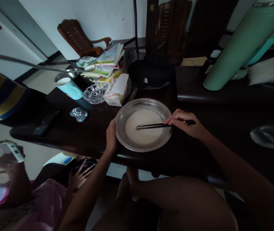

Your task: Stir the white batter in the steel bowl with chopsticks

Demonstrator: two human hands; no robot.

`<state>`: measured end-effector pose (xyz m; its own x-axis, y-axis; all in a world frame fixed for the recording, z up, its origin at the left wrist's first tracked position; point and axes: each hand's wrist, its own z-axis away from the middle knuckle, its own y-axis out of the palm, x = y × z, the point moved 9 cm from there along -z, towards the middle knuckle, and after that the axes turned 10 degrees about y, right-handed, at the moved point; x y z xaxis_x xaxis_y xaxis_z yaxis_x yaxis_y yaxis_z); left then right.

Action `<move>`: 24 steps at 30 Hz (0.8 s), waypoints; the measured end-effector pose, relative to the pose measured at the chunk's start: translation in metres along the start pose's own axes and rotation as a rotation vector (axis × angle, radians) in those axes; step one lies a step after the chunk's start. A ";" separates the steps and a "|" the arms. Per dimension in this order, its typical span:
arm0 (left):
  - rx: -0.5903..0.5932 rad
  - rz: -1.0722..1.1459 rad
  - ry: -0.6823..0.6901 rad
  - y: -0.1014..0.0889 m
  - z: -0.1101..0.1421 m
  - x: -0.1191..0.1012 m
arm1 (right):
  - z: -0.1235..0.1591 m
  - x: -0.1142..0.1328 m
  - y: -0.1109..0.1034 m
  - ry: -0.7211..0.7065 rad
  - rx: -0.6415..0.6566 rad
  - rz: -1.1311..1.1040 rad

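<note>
One long dark table (95, 131) spans the view, crowded at its far side. To the left sit other people, one in a striped garment (2, 93), one in pink cloth (47, 202) whose hand (81, 176) lies near the wearer's left forearm. A wooden chair (75, 35) stands beyond the table. Farther right, a raised ledge (194, 93) bears a tall green flask (245, 45), tilted in this wide view. A black bag (153, 72) blocks the space behind the metal bowl (120, 128), which sits near the table's front edge and holds whitish liquid (144, 116). Stacked booklets (103, 69) lie beyond a tissue pack (117, 91), which crowds the bowl's far left side; just beside the pack are a cut-glass dish (95, 93) and a pale blue cup (69, 88). The left hand (111, 136) clasps the bowl's left side (its fingertips are partly hidden). The right hand (182, 121) has its fingers closed around black chopsticks (151, 126), their tips in the liquid. Smallest is a grey white-dotted object (79, 114), left of the bowl.
</note>
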<state>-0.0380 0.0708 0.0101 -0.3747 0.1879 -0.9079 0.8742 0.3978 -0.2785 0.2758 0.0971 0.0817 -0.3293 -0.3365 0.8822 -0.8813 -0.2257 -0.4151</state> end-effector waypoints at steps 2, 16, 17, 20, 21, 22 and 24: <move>0.001 -0.008 -0.009 0.000 0.000 0.001 | 0.000 0.000 -0.005 -0.010 -0.051 0.026; 0.020 0.000 0.005 0.002 0.001 -0.004 | -0.001 -0.007 -0.018 0.048 -0.151 -0.071; 0.022 -0.006 0.004 0.002 0.001 -0.004 | -0.001 -0.007 -0.017 0.055 -0.136 -0.087; 0.017 -0.019 0.001 0.001 0.002 -0.005 | -0.001 -0.003 -0.005 0.034 -0.031 -0.031; 0.012 -0.020 -0.002 0.001 0.002 -0.005 | -0.001 -0.002 -0.002 0.023 -0.017 0.001; 0.010 -0.020 -0.004 0.000 0.002 -0.005 | -0.001 -0.001 -0.003 0.015 -0.026 0.022; 0.012 -0.014 -0.007 0.001 0.002 -0.005 | -0.001 -0.003 -0.012 0.018 -0.098 0.002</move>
<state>-0.0349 0.0688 0.0139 -0.3852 0.1763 -0.9058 0.8724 0.3897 -0.2951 0.2865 0.1016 0.0845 -0.3365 -0.3204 0.8855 -0.9092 -0.1344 -0.3941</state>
